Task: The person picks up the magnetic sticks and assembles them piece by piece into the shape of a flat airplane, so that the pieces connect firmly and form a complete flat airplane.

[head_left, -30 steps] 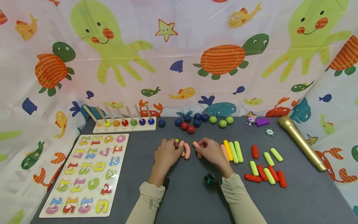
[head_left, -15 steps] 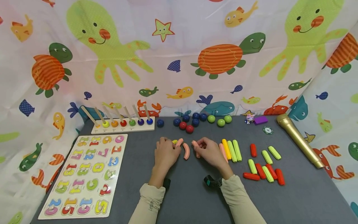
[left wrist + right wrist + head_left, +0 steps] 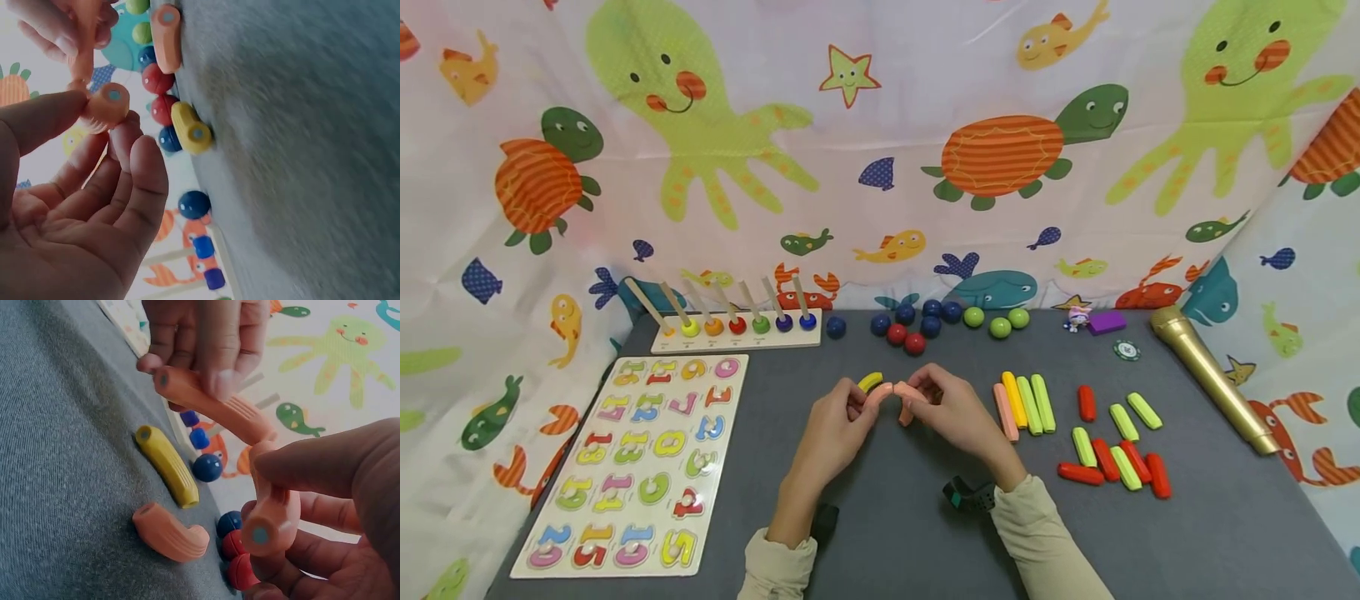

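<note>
My left hand (image 3: 859, 407) pinches one orange curved piece (image 3: 877, 393) between thumb and fingers, lifted off the grey table (image 3: 887, 533). Facing it, my right hand (image 3: 925, 392) grips a second orange piece (image 3: 913, 389); the two ends meet in the air. In the left wrist view the thumb and fingers hold the orange piece (image 3: 106, 106). The right wrist view shows my right hand's orange piece (image 3: 272, 512) close to the left hand's piece (image 3: 212, 403). A yellow curved piece (image 3: 870, 381) and a third orange curved piece (image 3: 170, 534) lie on the table below.
A number puzzle board (image 3: 632, 467) lies at the left, with a peg stand (image 3: 737, 329) behind it. Blue, red and green balls (image 3: 925, 321) sit at the back. Straight coloured sticks (image 3: 1026, 404) and more sticks (image 3: 1116, 454) lie right, near a golden microphone (image 3: 1213, 379).
Both hands have lifted their orange pieces off the table and brought the ends together. The left hand moved back, uncovering the yellow curved piece.
</note>
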`<state>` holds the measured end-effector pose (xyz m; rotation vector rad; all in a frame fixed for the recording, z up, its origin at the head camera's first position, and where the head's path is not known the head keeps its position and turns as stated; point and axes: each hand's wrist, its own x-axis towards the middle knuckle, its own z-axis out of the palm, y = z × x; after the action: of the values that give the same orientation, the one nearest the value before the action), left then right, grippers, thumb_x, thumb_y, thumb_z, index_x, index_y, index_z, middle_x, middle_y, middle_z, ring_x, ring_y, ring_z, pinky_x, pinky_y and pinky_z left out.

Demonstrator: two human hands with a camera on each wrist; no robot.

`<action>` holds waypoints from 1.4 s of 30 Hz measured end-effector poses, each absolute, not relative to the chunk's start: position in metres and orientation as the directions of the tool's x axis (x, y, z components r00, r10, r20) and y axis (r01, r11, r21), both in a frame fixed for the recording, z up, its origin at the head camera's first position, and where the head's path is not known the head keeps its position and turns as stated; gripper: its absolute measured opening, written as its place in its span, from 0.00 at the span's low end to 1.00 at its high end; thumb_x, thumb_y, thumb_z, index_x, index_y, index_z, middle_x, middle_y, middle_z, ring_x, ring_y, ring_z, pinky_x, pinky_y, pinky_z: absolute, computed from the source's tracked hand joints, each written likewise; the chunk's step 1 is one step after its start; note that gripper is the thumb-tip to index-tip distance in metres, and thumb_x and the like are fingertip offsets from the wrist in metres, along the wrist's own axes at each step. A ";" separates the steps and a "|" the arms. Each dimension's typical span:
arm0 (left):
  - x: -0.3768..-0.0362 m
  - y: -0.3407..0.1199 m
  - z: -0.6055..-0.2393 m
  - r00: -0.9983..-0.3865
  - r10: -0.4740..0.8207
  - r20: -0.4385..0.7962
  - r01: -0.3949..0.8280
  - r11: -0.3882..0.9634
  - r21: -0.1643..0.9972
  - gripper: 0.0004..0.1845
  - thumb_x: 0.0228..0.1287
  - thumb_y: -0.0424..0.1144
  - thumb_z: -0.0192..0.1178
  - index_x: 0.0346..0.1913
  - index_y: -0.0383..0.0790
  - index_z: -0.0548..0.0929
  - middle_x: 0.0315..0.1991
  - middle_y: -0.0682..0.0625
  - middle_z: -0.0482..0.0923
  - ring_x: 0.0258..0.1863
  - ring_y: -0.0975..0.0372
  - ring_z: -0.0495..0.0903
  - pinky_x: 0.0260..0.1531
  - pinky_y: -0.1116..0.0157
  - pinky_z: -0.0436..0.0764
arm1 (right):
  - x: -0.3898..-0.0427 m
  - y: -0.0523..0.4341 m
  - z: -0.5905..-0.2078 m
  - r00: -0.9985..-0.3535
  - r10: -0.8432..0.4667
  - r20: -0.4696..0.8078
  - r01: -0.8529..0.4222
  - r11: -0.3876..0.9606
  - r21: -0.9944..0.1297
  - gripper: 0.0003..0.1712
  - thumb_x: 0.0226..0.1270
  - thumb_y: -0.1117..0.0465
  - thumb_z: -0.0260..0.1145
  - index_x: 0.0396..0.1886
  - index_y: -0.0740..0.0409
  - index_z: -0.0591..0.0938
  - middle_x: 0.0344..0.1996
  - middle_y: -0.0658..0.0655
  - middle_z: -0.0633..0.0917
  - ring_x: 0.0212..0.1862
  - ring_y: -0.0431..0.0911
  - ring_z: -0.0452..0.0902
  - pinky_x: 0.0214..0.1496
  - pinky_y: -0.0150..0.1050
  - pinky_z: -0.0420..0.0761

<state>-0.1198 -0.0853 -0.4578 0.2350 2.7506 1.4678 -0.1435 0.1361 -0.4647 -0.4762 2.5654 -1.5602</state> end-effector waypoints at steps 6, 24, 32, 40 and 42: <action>-0.113 -0.098 -0.463 -0.988 0.146 0.050 0.122 0.536 0.835 0.08 0.75 0.37 0.70 0.45 0.38 0.80 0.32 0.51 0.77 0.30 0.60 0.76 0.32 0.63 0.77 | -0.141 0.130 -0.462 -0.931 -0.351 0.098 -0.237 0.380 -0.894 0.11 0.77 0.61 0.72 0.53 0.58 0.84 0.32 0.54 0.90 0.34 0.47 0.82 0.37 0.37 0.78; -0.101 -0.122 -0.458 -0.987 0.160 -0.004 0.075 0.486 0.871 0.09 0.75 0.36 0.69 0.51 0.36 0.87 0.33 0.55 0.83 0.31 0.61 0.82 0.33 0.64 0.80 | -0.134 0.109 -0.453 -0.948 -0.246 0.200 -0.271 0.302 -0.914 0.15 0.75 0.62 0.74 0.56 0.61 0.85 0.34 0.57 0.87 0.29 0.53 0.81 0.31 0.36 0.79; -0.101 -0.126 -0.452 -0.974 0.210 -0.083 -0.008 0.336 0.942 0.14 0.75 0.41 0.69 0.53 0.33 0.88 0.33 0.51 0.87 0.33 0.56 0.86 0.37 0.61 0.84 | -0.130 0.102 -0.448 -0.930 -0.222 0.292 -0.326 0.131 -0.936 0.18 0.75 0.69 0.70 0.62 0.62 0.83 0.51 0.61 0.89 0.35 0.63 0.82 0.33 0.44 0.87; -0.099 -0.137 -0.453 -0.975 0.197 -0.099 -0.044 0.262 0.964 0.13 0.74 0.38 0.69 0.54 0.32 0.86 0.33 0.48 0.87 0.33 0.46 0.87 0.35 0.61 0.85 | -0.131 0.094 -0.451 -0.892 -0.293 0.345 -0.394 0.124 -0.911 0.15 0.75 0.71 0.67 0.58 0.62 0.86 0.52 0.58 0.88 0.38 0.50 0.80 0.38 0.34 0.81; -0.100 -0.140 -0.453 -0.976 0.193 -0.105 -0.048 0.277 0.960 0.15 0.74 0.37 0.69 0.58 0.34 0.85 0.34 0.49 0.86 0.33 0.46 0.86 0.34 0.62 0.84 | -0.132 0.091 -0.454 -0.885 -0.314 0.345 -0.397 0.119 -0.910 0.14 0.74 0.71 0.66 0.57 0.62 0.86 0.54 0.58 0.88 0.42 0.51 0.81 0.42 0.34 0.80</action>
<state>-0.0995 -0.1404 -0.4535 0.1353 2.3426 1.7713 -0.1318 0.0909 -0.4536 -0.7638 2.3987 -1.9893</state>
